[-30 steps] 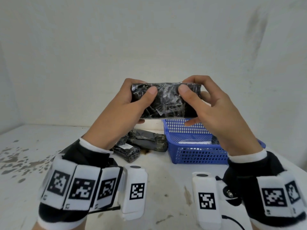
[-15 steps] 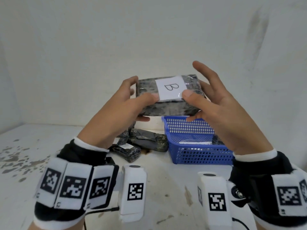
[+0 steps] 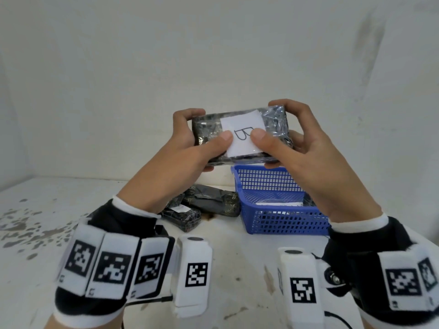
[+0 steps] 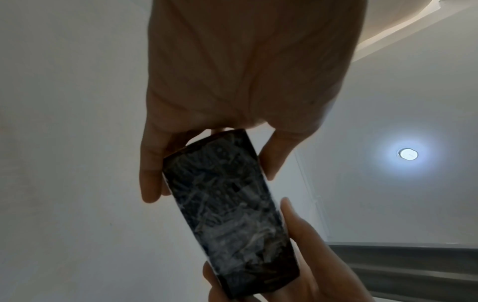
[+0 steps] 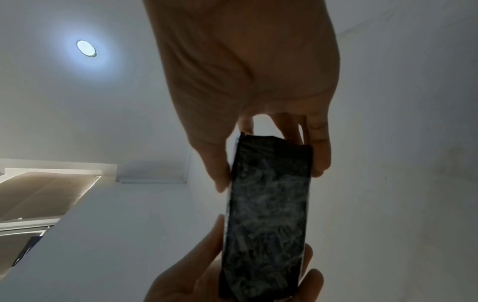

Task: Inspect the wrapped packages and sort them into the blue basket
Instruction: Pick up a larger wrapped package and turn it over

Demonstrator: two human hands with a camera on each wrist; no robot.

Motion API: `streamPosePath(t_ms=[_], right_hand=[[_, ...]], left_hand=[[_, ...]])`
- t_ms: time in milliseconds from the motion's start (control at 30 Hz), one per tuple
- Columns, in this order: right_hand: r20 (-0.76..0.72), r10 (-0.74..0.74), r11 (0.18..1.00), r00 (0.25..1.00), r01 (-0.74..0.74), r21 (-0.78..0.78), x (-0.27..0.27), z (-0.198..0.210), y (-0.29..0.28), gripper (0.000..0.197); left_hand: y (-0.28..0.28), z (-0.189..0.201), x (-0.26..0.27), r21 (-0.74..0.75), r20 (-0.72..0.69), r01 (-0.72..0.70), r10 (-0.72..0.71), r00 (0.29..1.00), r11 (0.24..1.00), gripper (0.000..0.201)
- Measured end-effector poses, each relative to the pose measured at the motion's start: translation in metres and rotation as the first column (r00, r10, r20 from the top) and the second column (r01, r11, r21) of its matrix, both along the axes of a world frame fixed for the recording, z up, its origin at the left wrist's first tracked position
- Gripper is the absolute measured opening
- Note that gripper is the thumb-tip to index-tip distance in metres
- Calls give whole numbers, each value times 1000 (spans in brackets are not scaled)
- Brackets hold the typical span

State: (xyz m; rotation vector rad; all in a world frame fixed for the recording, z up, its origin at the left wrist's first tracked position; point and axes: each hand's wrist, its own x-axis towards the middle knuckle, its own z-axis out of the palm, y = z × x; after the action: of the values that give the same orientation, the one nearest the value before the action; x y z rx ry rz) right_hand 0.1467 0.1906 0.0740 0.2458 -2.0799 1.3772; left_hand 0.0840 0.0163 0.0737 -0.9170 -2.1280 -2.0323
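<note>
Holding a dark, plastic-wrapped rectangular package (image 3: 240,136) above the blue perforated plastic basket (image 3: 280,205), left hand (image 3: 180,157) and right hand (image 3: 301,157) each grip one end, fingers curled behind, thumbs on its white paper label (image 3: 244,134) marked "B". Two similar dark packages (image 3: 202,207) lie on the white bench (image 3: 47,233) beside the basket.

Held package (image 3: 240,136): black, glossy crinkled wrap; white label (image 3: 244,135) bore black "B". Basket (image 3: 280,219) below package: blue, grid mesh. Packages (image 3: 213,203) left of basket: black. Table (image 3: 47,233): white, grey blotches. Wristbands (image 3: 107,262): black-white square codes.
</note>
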Motion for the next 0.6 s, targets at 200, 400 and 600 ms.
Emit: streamPosePath(t_ms=[200,400,600], right_hand=[[5,26,1000,1000,-26,-18,1,2,1,46],[19,42,996,999,-41,-77,1,1,3,27],[51,33,994,998,-27,-109,-2,-1,3,41]], left_hand=[[3,2,-1,28,-2,-39,39,999,999,35],[-1,0,-4,13,-20,-98,98,995,995,22],[1,2,2,-6,-62,-2,1,998,1000,42]])
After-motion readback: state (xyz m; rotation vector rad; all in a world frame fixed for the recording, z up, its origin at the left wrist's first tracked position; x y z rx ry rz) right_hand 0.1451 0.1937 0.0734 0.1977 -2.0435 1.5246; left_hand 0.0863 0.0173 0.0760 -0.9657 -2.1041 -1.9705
